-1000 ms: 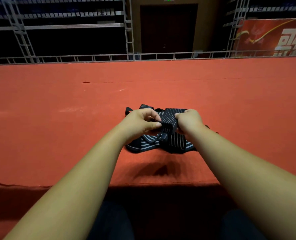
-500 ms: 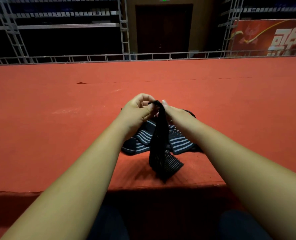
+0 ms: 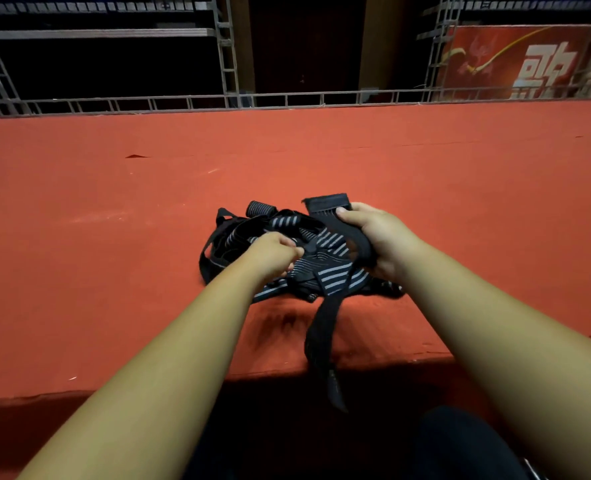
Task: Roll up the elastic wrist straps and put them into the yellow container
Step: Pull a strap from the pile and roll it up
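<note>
A red table [image 3: 114, 237] carries a pile [image 3: 325, 271] of striped straps near its front edge. The right hand [image 3: 380, 233] has its fingers clamped on one black strap [image 3: 327, 206], whose tail hangs over the edge; the left hand [image 3: 270, 252] has its fingers pinching the pile. A roll [image 3: 260, 209] lies behind

The single camera sits on my head and looks forward and down along both forearms [image 3: 183, 341]. My left hand [image 3: 273, 252] and right hand [image 3: 380, 237] come out close to the lens, near the frame's middle, holding the straps [image 3: 325, 261] over the near part of the red table [image 3: 114, 220]. The wide lens bows the table's far edge. The railing [image 3: 287, 98] and banner [image 3: 529, 64] lie well beyond it. The table's near edge and my dark lap [image 3: 460, 445] fill the bottom.
</note>
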Tool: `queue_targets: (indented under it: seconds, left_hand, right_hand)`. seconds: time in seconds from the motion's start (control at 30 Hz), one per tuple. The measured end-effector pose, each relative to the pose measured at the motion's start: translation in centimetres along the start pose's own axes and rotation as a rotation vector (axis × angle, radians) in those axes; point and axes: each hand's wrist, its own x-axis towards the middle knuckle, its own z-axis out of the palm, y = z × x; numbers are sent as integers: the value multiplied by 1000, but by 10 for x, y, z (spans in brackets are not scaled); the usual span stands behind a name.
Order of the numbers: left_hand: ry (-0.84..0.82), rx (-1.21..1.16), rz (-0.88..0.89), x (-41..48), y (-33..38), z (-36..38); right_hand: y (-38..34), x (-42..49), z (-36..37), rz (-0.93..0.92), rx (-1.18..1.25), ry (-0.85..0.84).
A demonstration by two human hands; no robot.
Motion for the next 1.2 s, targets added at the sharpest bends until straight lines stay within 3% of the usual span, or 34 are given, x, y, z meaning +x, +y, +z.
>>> queue_targets:
  seconds: [0.1,0.2,0.37,0.57,0.8,1.03,1.2]
  left_hand:
    - [-7,212,-21,12,-29,19]
    - [-21,273,-52,20,-49,34]
    - [-74,462,88,23,-64,41]
    - [-27,259,75,33,-65,47]
    - [16,170,31,52,-66,53]
    - [-92,230,36,66,-62,52]
    - [54,326,92,65,-62,37]
  right_hand:
    - [13,8,-15,104,-14,53]
    - [42,25,-30,158,-144,101]
    - [85,37,-38,152,-314,100]
    - [111,42,-38,-18,-732,-36]
    - [133,55,-45,-52,-779,-32]
    - [138,56,-47,-75,-795,-51]
    - [141,52,-47,-74,-761,5]
